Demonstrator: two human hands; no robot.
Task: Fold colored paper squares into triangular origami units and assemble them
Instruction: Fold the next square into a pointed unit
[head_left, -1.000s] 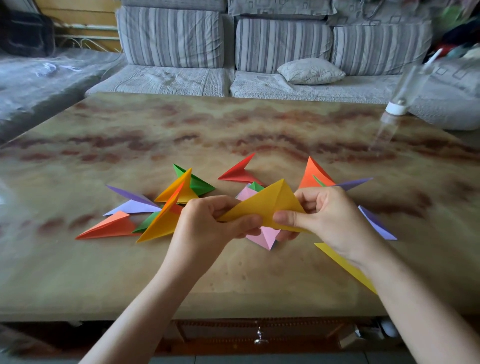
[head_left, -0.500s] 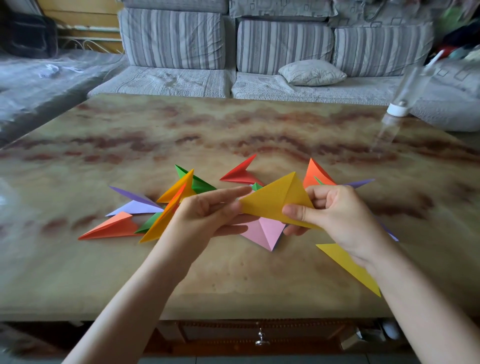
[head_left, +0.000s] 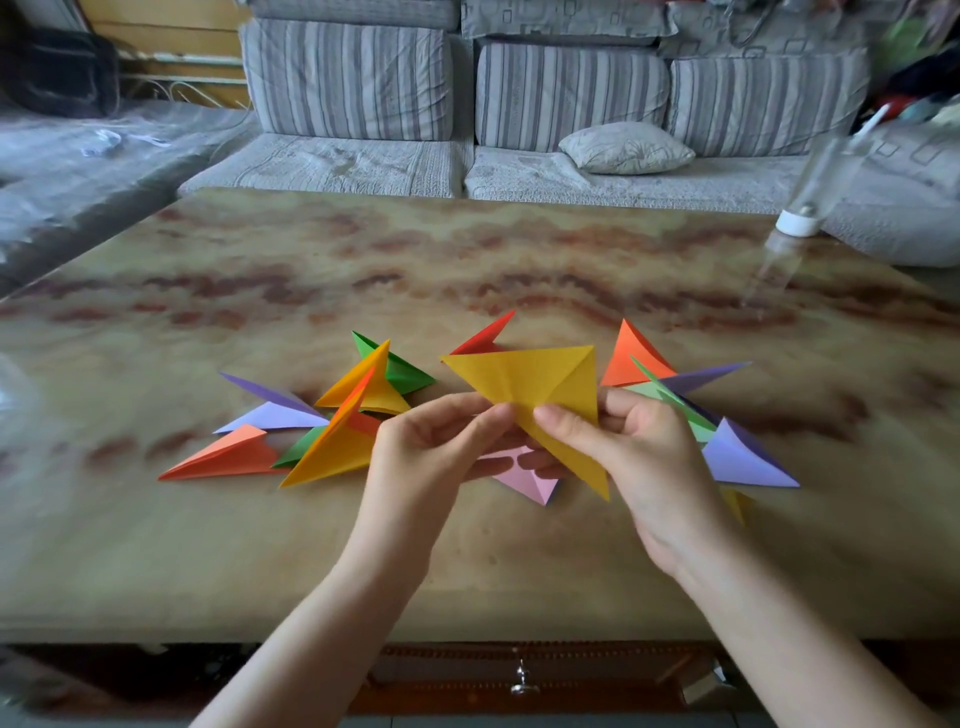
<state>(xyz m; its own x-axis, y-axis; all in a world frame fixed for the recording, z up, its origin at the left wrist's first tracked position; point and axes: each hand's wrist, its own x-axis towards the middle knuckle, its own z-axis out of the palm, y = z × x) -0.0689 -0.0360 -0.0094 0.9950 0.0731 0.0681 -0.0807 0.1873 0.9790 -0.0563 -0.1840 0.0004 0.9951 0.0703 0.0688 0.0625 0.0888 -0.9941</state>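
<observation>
Roughly midway by the look of it: folded units (head_left: 343, 415) heaped unassembled on table (head_left: 156, 545), yellow paper (head_left: 540, 384) part-folded above, pinched by left hand (head_left: 431, 457) and right hand (head_left: 639, 457), joining not begun.

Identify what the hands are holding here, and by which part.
Both hands hold one folded yellow paper piece above the table. Left hand and right hand pinch it between thumb and fingers near its lower middle, where the creases meet.

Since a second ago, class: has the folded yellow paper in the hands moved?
Yes. The folded yellow paper has opened wider and risen, its top edge now nearer the red triangular unit lying on the table.
</observation>
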